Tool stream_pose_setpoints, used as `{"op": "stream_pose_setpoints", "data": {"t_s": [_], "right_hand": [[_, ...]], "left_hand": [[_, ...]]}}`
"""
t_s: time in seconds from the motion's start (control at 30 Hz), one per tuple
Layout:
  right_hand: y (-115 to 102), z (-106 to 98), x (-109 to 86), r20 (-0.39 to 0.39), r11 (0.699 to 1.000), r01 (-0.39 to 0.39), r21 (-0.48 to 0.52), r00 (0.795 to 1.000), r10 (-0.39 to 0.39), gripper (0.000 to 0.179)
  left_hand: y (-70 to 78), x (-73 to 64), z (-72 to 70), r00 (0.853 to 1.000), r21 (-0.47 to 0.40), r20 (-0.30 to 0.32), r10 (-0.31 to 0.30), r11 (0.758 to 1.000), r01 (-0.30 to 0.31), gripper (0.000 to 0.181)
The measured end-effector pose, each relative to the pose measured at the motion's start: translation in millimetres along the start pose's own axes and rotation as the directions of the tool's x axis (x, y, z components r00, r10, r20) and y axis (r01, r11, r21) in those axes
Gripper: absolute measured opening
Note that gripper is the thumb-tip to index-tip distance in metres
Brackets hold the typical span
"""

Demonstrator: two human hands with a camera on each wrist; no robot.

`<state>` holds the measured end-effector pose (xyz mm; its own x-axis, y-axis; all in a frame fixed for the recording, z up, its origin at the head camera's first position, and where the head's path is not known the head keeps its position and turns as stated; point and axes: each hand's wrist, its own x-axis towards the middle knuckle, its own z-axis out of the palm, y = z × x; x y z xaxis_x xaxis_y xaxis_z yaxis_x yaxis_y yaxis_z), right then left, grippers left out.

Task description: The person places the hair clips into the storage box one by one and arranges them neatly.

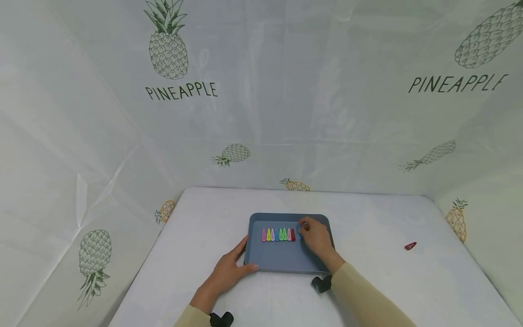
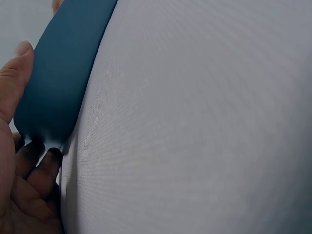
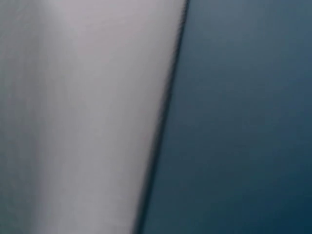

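A blue-grey rectangular tray [image 1: 282, 263] lies on the white table, and a row of colourful snap hair clips [image 1: 277, 235] stands side by side on it. My left hand [image 1: 229, 271] holds the tray's near left corner. In the left wrist view its thumb [image 2: 17, 73] lies along the tray's edge, and the other fingers [image 2: 46, 170] curl at the corner. Over the right part of the tray, my right hand [image 1: 316, 237] pinches a blue hair clip [image 1: 299, 231] at the row's right end, beside a red clip [image 1: 293, 235]. Fingers partly hide the blue clip.
A dark red hair clip [image 1: 410, 245] lies by itself on the table [image 1: 376, 227], right of the tray. A pale sheet [image 1: 310, 113] printed with pineapples hangs behind the table and at its sides. The right wrist view shows only the tray's edge and the tabletop, blurred.
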<state>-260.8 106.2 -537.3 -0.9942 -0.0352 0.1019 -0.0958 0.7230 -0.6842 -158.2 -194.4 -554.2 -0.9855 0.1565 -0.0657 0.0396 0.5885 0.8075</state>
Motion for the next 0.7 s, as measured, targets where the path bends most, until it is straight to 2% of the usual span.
{"op": "stream_pose_setpoints", "data": {"t_s": [0.27, 0.7], "right_hand": [[-1.3, 2.1, 0.3, 0.021, 0.999, 0.038, -0.032, 0.999, -0.037, 0.012], [0.2, 6.5, 1.1, 0.034, 0.994, 0.051, -0.101, 0.998, -0.048, 0.011]], "left_hand": [[-0.8, 0.4, 0.3, 1.0, 0.0, -0.002, 0.003, 1.0, -0.003, 0.101], [-3.9, 2.6, 1.3, 1.0, 0.007, -0.008, 0.008, 1.0, -0.008, 0.101]]}}
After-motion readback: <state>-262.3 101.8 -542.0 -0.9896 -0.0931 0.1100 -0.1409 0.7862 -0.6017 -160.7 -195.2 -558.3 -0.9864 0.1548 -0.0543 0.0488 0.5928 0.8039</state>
